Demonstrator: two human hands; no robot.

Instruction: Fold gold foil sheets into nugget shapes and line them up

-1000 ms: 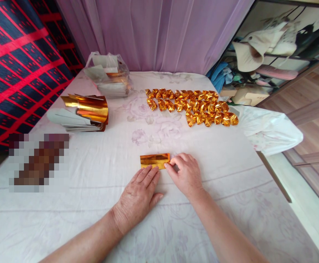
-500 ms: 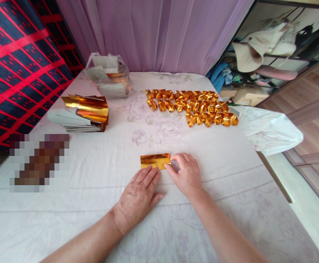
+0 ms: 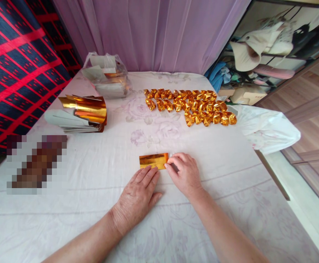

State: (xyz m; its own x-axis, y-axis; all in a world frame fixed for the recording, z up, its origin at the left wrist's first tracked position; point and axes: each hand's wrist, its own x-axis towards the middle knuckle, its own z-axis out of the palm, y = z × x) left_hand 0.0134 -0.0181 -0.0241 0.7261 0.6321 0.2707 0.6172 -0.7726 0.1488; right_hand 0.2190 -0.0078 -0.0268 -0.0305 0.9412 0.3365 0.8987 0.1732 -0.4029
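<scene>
A folded strip of gold foil paper [image 3: 152, 160] lies flat on the table before me. My left hand [image 3: 139, 190] rests flat, its fingertips on the strip's near edge and the thumb apart. My right hand [image 3: 184, 170] pinches the strip's right end between thumb and forefinger, where a narrow orange-gold edge is lifted or folded over. Beyond the hands, several folded gold paper pieces [image 3: 192, 106] stand in rows. To the left is a curled stack of gold foil sheets [image 3: 90, 109] with pale backs.
A clear plastic bag [image 3: 107, 75] of more sheets stands at the back left. A white plastic bag [image 3: 269, 128] hangs at the table's right edge. Shelves with a cap [image 3: 247, 54] stand behind it. A blurred-out patch [image 3: 37, 164] covers something at left. A patterned cloth [image 3: 199, 142] covers the table.
My right hand has shifted slightly left, and the strip's right end now shows a narrow turned edge. My left hand stays on the strip. The whole view has drifted a little.
</scene>
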